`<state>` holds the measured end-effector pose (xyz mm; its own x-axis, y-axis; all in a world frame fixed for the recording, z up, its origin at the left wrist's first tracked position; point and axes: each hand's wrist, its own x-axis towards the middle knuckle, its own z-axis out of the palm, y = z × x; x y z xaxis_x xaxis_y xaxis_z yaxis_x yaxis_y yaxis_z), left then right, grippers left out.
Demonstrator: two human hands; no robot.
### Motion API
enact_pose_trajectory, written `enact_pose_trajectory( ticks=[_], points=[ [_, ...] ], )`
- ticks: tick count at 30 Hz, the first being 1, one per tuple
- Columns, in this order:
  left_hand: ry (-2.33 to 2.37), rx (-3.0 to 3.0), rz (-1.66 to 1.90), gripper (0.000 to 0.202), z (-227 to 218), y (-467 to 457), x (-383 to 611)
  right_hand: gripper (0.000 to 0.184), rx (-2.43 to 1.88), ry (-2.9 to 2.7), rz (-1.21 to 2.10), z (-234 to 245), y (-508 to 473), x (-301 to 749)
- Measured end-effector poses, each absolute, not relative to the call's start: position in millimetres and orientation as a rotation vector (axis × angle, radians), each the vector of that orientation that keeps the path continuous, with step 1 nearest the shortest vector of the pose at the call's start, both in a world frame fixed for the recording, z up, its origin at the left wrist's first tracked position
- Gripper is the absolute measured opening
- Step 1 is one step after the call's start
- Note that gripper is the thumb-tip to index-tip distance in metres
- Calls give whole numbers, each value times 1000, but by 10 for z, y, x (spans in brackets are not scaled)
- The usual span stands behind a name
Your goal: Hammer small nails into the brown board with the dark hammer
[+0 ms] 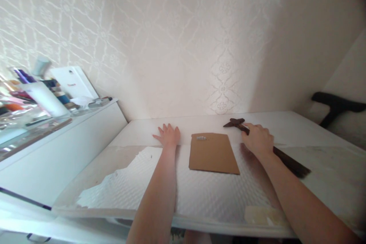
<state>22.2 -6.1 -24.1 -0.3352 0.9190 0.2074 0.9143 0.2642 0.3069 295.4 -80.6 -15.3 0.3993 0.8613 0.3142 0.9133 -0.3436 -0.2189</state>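
My right hand (259, 139) is wrapped round the dark handle of a hammer (290, 161), whose head points away to the left, above the table. Flat on the white tabletop, with fingers spread, lies my left hand (168, 135); it holds nothing. Between my hands a brown cardboard piece (213, 156) rests on a white quilted sheet (114, 187). Near the cardboard's upper left edge sits a small cluster of silvery pieces (201, 138), too small to make out clearly. Small dark marks show beside them.
To the left, a white cabinet (71, 137) carries a white container (45, 97), a white box (74, 82) and assorted clutter. A patterned wall (171, 45) rises behind the table (323, 164). At the far right stands a black armrest-like object (334, 103).
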Motion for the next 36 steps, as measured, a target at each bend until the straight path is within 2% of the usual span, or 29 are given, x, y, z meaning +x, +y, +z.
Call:
enact_pose_trajectory(
  ticks=[13,18,25,36],
  points=[
    [2536,1822,736,34,-161,-24,172,39,-2280,-1559,-206,-149,-779,2960],
    [2509,1718,926,37,-85,-57,138,39,-2269,-1566,-211,-155,-777,2962],
    [2296,1821,1229,34,39,-93,210,39,-2288,-1572,-189,-131,-782,2958],
    [2010,1804,1435,23,114,-139,391,37,-2278,-1575,-186,-140,-787,2951]
  ],
)
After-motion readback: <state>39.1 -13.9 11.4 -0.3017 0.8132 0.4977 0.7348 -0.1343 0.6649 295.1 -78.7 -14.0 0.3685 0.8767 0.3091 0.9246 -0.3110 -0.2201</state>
